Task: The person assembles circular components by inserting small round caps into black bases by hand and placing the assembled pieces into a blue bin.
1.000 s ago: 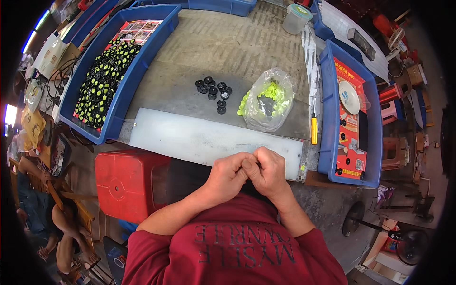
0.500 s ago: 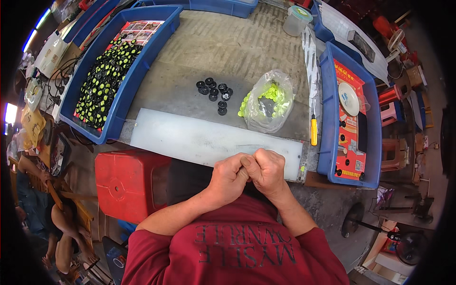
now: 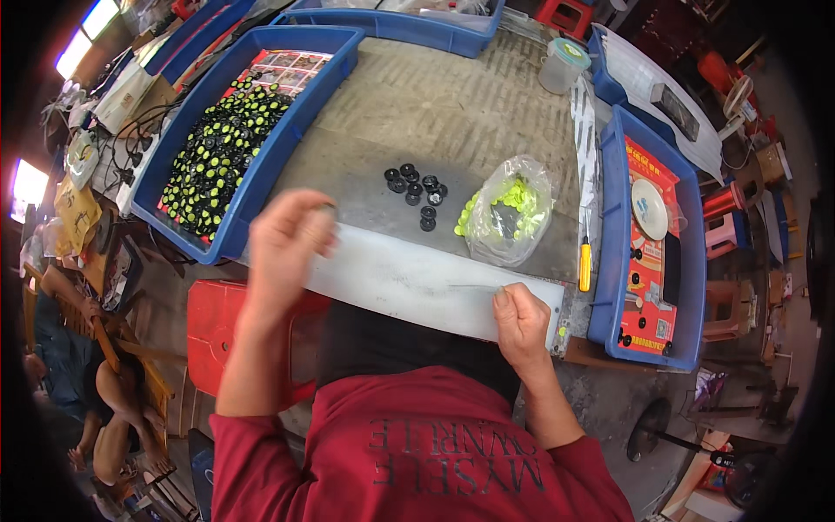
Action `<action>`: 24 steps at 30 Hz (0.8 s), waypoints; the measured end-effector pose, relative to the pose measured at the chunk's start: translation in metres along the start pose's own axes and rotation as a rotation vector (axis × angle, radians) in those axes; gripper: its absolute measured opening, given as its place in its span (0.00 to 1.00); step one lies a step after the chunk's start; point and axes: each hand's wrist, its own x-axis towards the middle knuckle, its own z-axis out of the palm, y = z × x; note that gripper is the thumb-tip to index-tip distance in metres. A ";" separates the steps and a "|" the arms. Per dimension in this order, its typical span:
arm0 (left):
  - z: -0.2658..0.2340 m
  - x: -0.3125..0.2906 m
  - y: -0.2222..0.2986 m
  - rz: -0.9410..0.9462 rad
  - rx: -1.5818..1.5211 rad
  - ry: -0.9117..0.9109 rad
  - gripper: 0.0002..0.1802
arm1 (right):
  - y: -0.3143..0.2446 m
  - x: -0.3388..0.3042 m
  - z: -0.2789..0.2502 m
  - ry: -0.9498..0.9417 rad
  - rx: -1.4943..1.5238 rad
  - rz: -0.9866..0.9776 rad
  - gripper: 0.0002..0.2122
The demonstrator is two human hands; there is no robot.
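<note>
My left hand (image 3: 291,239), smeared by motion, is over the left end of the white strip (image 3: 400,283), near the blue tray (image 3: 300,130). Its fingers are curled, and something small and dark shows at their tips. My right hand (image 3: 522,324) is closed in a pinch at the strip's right part; what it holds, if anything, is hidden. Beyond the strip lie several small black wheel-like pieces (image 3: 412,186) in a loose group. To their right stands a clear plastic bag (image 3: 500,246) with yellow-green discs (image 3: 527,209) in and beside it.
Many black pieces with yellow-green centres (image 3: 213,165) fill the left tray. A yellow-handled screwdriver (image 3: 584,267) lies beside the right blue tray (image 3: 606,287), which holds a white dish (image 3: 649,209). A lidded tub (image 3: 561,68) stands behind. A red stool (image 3: 213,335) is at left.
My hands, together before, are now apart: the left has swung up and left toward the left tray. The right has shifted slightly right and down. The view has shifted a little.
</note>
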 end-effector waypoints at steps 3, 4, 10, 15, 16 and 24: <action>-0.056 0.031 0.007 0.053 0.310 0.234 0.06 | 0.007 -0.002 0.001 0.019 0.021 0.031 0.11; -0.078 0.038 0.008 0.120 0.451 0.284 0.06 | 0.004 -0.001 0.003 0.015 0.003 -0.009 0.11; -0.115 0.071 0.012 0.467 1.382 0.557 0.12 | 0.005 0.000 0.006 0.004 -0.034 -0.091 0.10; -0.025 0.059 -0.007 0.481 0.919 0.055 0.11 | 0.007 0.001 0.006 0.001 -0.089 -0.100 0.10; -0.004 0.054 -0.015 0.463 0.898 -0.040 0.10 | 0.007 0.001 0.006 0.001 -0.090 -0.106 0.10; 0.078 0.042 -0.044 0.320 0.868 -0.297 0.10 | 0.004 0.000 0.007 0.000 -0.066 -0.091 0.10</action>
